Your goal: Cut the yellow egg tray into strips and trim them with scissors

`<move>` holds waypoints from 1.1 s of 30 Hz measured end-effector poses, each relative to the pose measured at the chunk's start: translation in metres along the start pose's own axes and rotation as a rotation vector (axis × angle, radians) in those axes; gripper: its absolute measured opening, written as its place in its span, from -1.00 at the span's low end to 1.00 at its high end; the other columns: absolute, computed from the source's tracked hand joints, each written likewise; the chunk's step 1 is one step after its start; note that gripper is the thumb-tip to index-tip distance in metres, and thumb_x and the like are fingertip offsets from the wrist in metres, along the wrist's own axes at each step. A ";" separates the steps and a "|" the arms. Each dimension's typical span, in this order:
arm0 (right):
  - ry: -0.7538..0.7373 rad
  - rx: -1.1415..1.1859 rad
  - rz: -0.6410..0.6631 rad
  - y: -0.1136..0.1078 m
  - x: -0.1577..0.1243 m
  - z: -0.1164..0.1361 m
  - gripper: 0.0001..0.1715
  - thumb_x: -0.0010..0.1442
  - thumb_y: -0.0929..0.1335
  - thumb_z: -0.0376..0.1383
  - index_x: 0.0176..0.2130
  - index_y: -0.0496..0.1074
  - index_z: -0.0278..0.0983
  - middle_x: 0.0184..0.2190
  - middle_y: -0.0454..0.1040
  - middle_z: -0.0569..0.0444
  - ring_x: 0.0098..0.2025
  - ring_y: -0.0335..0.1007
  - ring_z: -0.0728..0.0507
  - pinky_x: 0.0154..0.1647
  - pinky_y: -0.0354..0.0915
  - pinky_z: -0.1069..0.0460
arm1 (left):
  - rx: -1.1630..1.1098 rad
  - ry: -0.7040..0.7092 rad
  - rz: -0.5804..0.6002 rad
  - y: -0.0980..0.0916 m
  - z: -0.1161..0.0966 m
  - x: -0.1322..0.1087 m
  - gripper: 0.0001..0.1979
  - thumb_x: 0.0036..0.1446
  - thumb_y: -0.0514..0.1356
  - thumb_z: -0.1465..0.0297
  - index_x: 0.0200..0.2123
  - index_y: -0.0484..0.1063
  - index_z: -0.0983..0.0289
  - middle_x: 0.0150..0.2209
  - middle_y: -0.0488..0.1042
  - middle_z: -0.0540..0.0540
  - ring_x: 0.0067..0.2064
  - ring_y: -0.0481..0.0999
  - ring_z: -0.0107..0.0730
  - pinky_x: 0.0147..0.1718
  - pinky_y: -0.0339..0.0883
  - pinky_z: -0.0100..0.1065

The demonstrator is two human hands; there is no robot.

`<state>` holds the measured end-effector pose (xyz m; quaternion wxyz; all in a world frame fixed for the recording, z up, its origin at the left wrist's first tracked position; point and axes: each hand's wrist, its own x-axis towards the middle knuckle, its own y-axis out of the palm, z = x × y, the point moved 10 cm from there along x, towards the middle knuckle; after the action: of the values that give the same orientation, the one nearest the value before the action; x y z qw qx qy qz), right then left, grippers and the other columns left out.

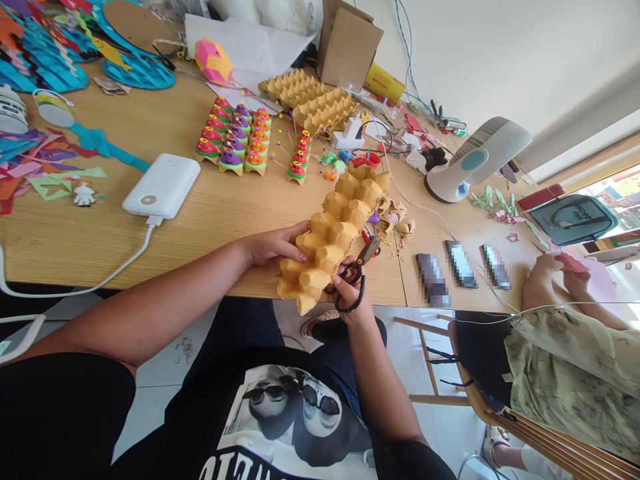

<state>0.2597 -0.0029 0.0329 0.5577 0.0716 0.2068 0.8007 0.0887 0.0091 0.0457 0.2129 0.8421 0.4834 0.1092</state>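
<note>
Across the pale wooden surface [240,207], unpainted yellow-brown pulp egg trays [325,110] lie behind; the left hand [275,245] grips a long, likewise unpainted carton piece [330,232] over the near edge; four brightly painted carton strips [235,141] look finished; the right hand [353,293] holds black-handled metal scissors [361,262] beside the piece.

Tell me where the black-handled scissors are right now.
In the head view, the black-handled scissors are just right of centre, held in the person's right grip, alongside the lower right edge of the yellow egg-carton piece.
</note>
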 end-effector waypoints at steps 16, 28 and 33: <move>0.042 0.029 0.064 0.001 0.003 -0.001 -0.20 -0.10 0.81 -0.07 -0.10 0.38 -0.07 -0.35 0.47 0.29 -0.44 0.38 0.00 -0.40 0.45 0.07 | -0.037 -0.027 0.032 0.005 0.005 0.000 -0.16 0.05 0.65 0.37 0.40 0.56 -0.03 0.20 0.75 0.11 0.16 0.78 -0.01 0.05 0.69 -0.21; 0.078 0.025 0.056 -0.004 0.004 -0.009 -0.18 -0.10 0.78 -0.11 -0.07 0.33 -0.05 -0.34 0.42 0.28 -0.40 0.39 -0.05 -0.38 0.44 0.05 | -0.023 -0.015 0.051 0.007 0.005 0.001 -0.10 0.05 0.64 0.37 0.46 0.54 -0.07 0.23 0.73 0.13 0.17 0.78 0.03 0.09 0.68 -0.15; 0.047 0.057 0.014 -0.007 0.004 -0.007 -0.24 -0.10 0.77 -0.18 -0.06 0.39 -0.06 -0.31 0.46 0.27 -0.35 0.42 -0.05 -0.28 0.49 0.04 | 0.061 0.057 -0.028 0.002 -0.008 0.000 -0.06 0.01 0.65 0.36 0.47 0.54 -0.06 0.28 0.70 0.12 0.26 0.73 0.05 0.19 0.63 -0.14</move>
<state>0.2616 0.0015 0.0232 0.5449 0.0698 0.2421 0.7998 0.0873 0.0105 0.0537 0.1751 0.8379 0.5040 0.1153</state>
